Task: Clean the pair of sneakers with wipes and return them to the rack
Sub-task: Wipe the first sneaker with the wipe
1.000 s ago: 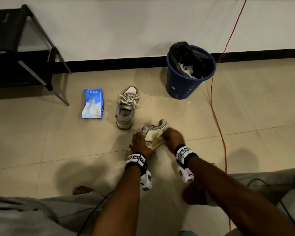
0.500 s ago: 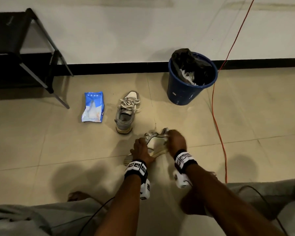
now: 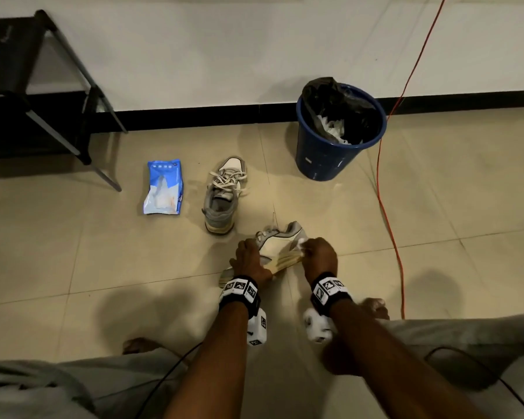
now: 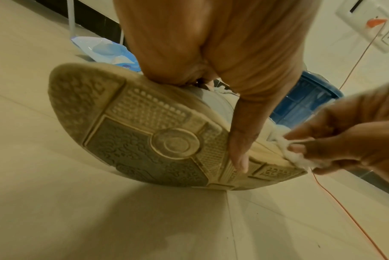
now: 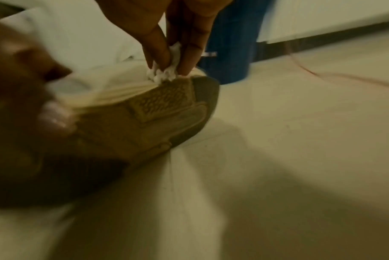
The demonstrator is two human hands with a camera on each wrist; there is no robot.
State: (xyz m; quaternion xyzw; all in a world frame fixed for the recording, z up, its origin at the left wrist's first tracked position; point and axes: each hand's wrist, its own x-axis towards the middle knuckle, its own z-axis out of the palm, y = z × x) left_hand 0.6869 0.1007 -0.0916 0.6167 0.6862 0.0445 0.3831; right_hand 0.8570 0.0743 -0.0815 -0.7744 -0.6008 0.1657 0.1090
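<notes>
A grey and white sneaker [image 3: 280, 243] lies tipped on its side on the floor, its worn sole [image 4: 144, 130] turned toward me. My left hand [image 3: 248, 258] grips its upper near the toe end, thumb down across the sole edge. My right hand [image 3: 318, 255] pinches a crumpled white wipe [image 5: 164, 70] and presses it on the cream midsole at the heel [image 5: 178, 91]. The other sneaker [image 3: 224, 195] stands upright on the floor further away. A blue pack of wipes [image 3: 164, 187] lies to its left.
A blue bin [image 3: 336, 131] with a black liner and used wipes stands at the wall on the right. A black shoe rack [image 3: 28, 86] is at the far left. An orange cable [image 3: 387, 189] runs across the floor on the right. My legs frame the near floor.
My right hand with the wipe has shifted slightly along the sneaker's heel edge. The left hand keeps its hold. The head view has tilted a little.
</notes>
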